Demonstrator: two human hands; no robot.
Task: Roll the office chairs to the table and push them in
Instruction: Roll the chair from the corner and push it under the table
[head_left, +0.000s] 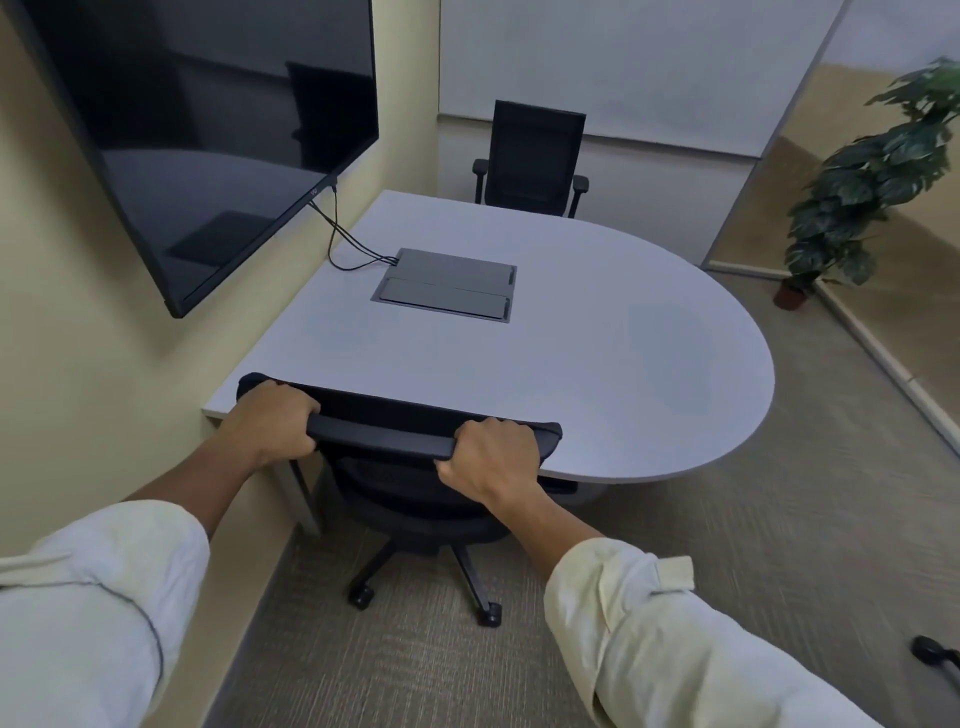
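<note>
A black office chair (415, 499) stands at the near edge of the grey half-round table (597, 353), its seat partly under the tabletop and its backrest top at the table's edge. My left hand (272, 423) grips the left end of the backrest's top bar. My right hand (491, 457) grips the bar's right end. A second black office chair (535, 156) stands at the far side of the table, backrest upright against the white wall panel, its seat hidden by the tabletop.
A large dark screen (208, 130) hangs on the left wall, with cables running to a grey hatch (447, 286) in the tabletop. A potted plant (872, 182) stands at the right. A black caster (935, 652) of something else shows at the lower right on the carpet.
</note>
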